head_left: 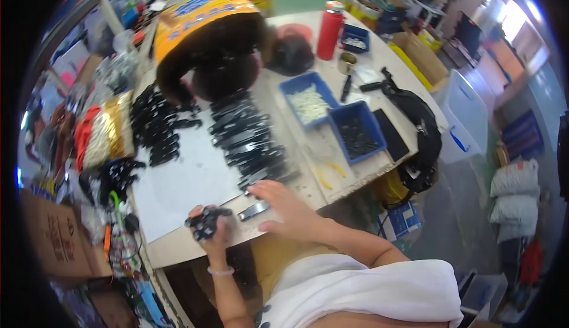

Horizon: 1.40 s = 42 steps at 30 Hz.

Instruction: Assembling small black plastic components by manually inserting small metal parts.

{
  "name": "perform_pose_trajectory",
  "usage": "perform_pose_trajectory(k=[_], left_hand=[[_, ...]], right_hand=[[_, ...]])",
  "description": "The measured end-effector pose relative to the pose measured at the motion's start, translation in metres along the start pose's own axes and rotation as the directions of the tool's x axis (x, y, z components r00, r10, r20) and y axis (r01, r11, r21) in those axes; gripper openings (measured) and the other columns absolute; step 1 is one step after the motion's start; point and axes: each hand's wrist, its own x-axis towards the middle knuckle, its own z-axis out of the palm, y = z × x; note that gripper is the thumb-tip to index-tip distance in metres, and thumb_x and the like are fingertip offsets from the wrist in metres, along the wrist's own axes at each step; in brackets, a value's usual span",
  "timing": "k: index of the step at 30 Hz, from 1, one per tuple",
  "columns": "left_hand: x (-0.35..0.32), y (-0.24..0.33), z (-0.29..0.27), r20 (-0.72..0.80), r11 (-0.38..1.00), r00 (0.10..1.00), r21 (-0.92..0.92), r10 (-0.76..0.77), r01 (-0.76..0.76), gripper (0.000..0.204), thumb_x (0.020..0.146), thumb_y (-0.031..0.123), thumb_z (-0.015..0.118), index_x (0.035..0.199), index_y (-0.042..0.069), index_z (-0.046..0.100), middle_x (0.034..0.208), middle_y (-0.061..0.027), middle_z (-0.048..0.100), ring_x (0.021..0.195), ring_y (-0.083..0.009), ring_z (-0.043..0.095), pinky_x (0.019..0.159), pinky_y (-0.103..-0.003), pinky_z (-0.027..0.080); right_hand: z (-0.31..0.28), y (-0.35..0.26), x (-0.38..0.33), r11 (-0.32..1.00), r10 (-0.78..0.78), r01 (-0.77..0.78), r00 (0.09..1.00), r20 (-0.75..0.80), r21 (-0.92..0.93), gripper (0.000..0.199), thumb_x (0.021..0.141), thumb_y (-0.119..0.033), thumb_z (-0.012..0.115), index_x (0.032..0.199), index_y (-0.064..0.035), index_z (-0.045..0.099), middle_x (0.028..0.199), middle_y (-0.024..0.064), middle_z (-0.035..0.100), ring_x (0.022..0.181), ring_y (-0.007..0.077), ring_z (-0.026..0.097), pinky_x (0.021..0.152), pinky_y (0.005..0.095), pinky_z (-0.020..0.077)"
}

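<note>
1. Far left there's a brown cardboard box (59, 233), with a shiny gold bag (118, 123) above it, next to the table.
2. Next up, a heap of small black parts (155, 129) at the left side of a white sheet (181, 188) on the tabletop.
3. Left hand (216, 242) is at the table's near edge, fingers curled around a clump of black pieces (206, 223). Can't make out how many, it's kinda blurry.
4. Long row of black strips (246, 141) runs away from the person along the sheet's right side.
5. A silvery piece (253, 210) lies on the table between the two hands.
6. Right hand (291, 212) has its fingers loosely spread, thumb well apart. Fingertips are right by the row's near end; can't tell if they're touching or gripping anything.
7. Further right: blue tray of white bits (283, 88), blue tray of black bits (379, 132), yellow-handled tool (323, 178), black bag (424, 120).
</note>
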Motion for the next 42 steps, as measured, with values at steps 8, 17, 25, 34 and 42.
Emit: perform_pose_trajectory(k=[8, 17, 25, 34, 42], left_hand=[[0.001, -0.001, 0.008, -0.004, 0.970, 1.000, 0.243, 0.018, -0.016, 0.047, 0.071, 0.006, 0.072, 0.110, 0.004, 0.047, 0.101, -0.0052, 0.050, 0.089, -0.0134, 0.050, 0.080, -0.026, 0.043], [0.005, 0.005, 0.013, 0.338, 0.987, 0.935, -0.075, -0.107, 0.140, 0.078, 0.067, 0.000, 0.071, 0.132, 0.007, 0.030, 0.133, -0.0146, 0.040, 0.108, -0.0224, 0.053, 0.091, -0.034, 0.046], [0.009, -0.001, 0.010, 0.356, 0.959, 0.920, -0.164, -0.163, 0.233, 0.087, 0.064, 0.011, 0.079, 0.135, 0.005, 0.028, 0.126, -0.0163, 0.047, 0.112, -0.0259, 0.051, 0.095, -0.036, 0.043], [-0.018, 0.014, 0.012, 0.195, 0.991, 0.974, 0.092, -0.114, 0.097, 0.047, 0.070, 0.012, 0.076, 0.109, 0.004, 0.052, 0.100, -0.0050, 0.061, 0.088, -0.0136, 0.058, 0.076, -0.029, 0.049], [-0.035, 0.000, 0.008, -0.122, 0.942, 0.942, -0.166, -0.314, 0.292, 0.044, 0.074, -0.005, 0.066, 0.113, 0.005, 0.048, 0.102, -0.0045, 0.056, 0.094, -0.0145, 0.055, 0.080, -0.028, 0.047]], right_hand=[[0.027, 0.001, -0.002, 0.932, 0.111, -0.174, 0.972, 0.205, 0.318, 0.084, 0.081, -0.029, 0.061, 0.143, -0.0022, 0.010, 0.145, 0.0214, 0.020, 0.134, 0.0325, 0.022, 0.109, 0.0379, 0.0201], [0.071, 0.010, 0.008, 0.952, 0.006, -0.032, 0.996, 0.086, 0.304, 0.072, 0.087, -0.036, 0.058, 0.138, 0.0023, 0.024, 0.140, 0.0219, 0.030, 0.131, 0.0334, 0.030, 0.105, 0.0385, 0.0279], [0.065, 0.009, 0.014, 0.963, 0.067, -0.072, 0.997, 0.027, 0.261, 0.049, 0.087, -0.014, 0.056, 0.131, 0.0000, 0.040, 0.126, 0.0170, 0.045, 0.117, 0.0301, 0.046, 0.094, 0.0350, 0.0404], [0.067, 0.008, 0.006, 0.937, 0.084, -0.106, 0.993, 0.081, 0.334, 0.045, 0.082, -0.005, 0.056, 0.125, -0.0003, 0.047, 0.127, 0.0164, 0.043, 0.113, 0.0297, 0.047, 0.096, 0.0357, 0.0381], [0.005, 0.003, -0.021, 0.997, 0.025, -0.024, 1.000, -0.007, 0.077, 0.038, 0.083, -0.008, 0.059, 0.119, -0.0023, 0.052, 0.125, 0.0151, 0.050, 0.124, 0.0308, 0.040, 0.103, 0.0372, 0.0317]])
